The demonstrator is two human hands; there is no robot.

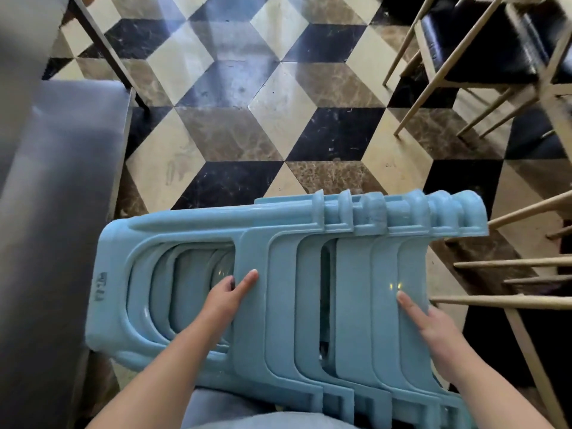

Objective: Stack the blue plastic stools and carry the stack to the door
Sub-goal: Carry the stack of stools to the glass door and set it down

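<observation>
A stack of several light blue plastic stools [309,274] lies on its side in front of me, held off the floor at waist height, seats to the left and legs pointing right. My left hand [227,297] reaches into the side opening of the outer stool, fingers curled around its edge with the index finger stretched along the plastic. My right hand [433,320] grips the leg end of the stack at its right side, the index finger laid flat on top.
The floor is a cube-pattern tile [278,119] in black, cream and brown. A dark grey table [55,181] stands close on the left. Wooden chairs with black seats [495,57] and thin wooden legs [510,264] crowd the right side.
</observation>
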